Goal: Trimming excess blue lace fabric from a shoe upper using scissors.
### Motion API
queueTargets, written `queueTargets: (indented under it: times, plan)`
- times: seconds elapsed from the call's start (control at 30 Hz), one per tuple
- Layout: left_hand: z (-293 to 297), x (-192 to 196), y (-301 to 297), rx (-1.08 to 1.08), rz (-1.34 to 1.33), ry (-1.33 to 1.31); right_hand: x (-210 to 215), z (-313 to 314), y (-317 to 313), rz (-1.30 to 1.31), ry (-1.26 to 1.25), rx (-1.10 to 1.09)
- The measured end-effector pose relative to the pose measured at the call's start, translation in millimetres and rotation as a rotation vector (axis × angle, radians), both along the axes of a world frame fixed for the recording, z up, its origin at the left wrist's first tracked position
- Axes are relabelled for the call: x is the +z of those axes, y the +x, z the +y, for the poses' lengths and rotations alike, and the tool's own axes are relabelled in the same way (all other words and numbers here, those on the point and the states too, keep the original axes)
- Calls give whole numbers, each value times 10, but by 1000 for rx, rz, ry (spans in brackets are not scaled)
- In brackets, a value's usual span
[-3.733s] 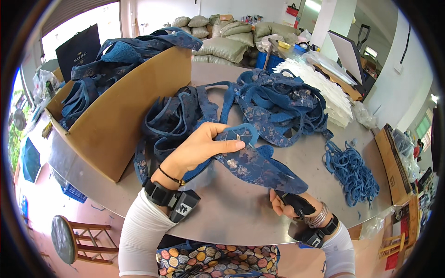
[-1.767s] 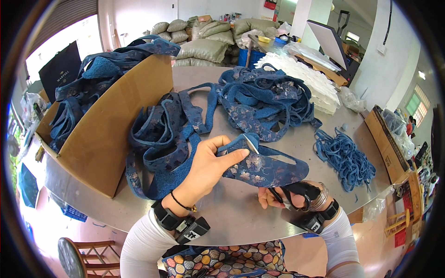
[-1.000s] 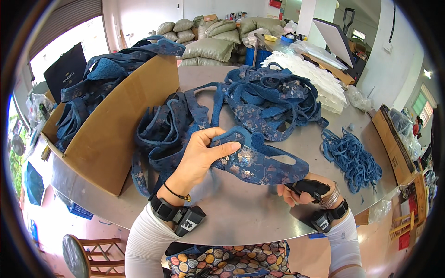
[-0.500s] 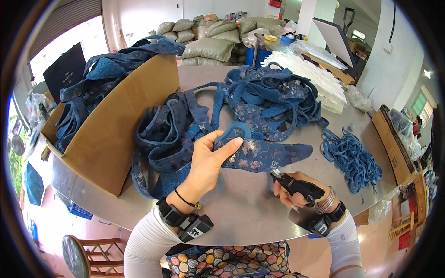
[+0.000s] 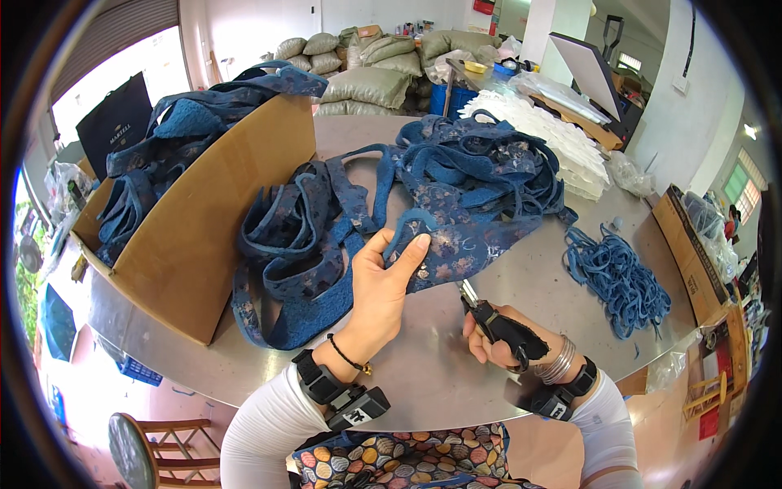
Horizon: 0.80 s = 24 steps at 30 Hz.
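Observation:
My left hand (image 5: 380,287) pinches a floral dark blue fabric piece (image 5: 472,247) between thumb and fingers above the metal table. One end of the piece curls up over my fingers and shows its plain blue underside. My right hand (image 5: 541,326) is closed round scissors (image 5: 509,332) with black wrapped handles. Their metal blades point away from me at the fabric's lower edge; whether they are cutting into it I cannot tell. Behind the piece lies a tangled heap of blue fabric strips (image 5: 489,167), and another pile of strips (image 5: 301,269) lies left of my left hand.
A cardboard box (image 5: 220,220) heaped with blue strips stands at the left. Thin blue trimmings (image 5: 617,281) lie on the metal table (image 5: 391,383) at the right. White stacked sheets (image 5: 546,138) are at the far right, and a long carton (image 5: 692,253) stands at the right edge.
My left hand has moved slightly right, and the fabric's far end has swung up and away. The scissors have shifted a little left, and their blades show more.

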<state>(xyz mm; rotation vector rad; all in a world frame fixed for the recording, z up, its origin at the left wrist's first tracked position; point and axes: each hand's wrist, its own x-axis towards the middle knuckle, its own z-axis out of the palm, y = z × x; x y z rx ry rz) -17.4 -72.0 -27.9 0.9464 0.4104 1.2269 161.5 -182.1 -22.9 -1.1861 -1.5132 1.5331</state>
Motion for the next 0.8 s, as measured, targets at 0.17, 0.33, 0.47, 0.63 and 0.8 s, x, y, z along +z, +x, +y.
queueTargets:
  times: [0.17, 0.33, 0.47, 0.63, 0.8]
  plan:
    - [-26, 23, 28, -42, -23, -30, -171, 45, 59, 0, 124, 44]
    - [11, -12, 24, -45, -13, -22, -126, 58, 10, 136, 2, 35]
    - [-9, 24, 35, -66, -44, -37, -150, 54, -7, 162, 29, 50]
    - [0, -3, 44, -70, -63, -46, -73, 9, -79, 65, -13, -1]
    - [18, 14, 63, -89, -77, -77, -126, 34, -98, 117, 1, -4]
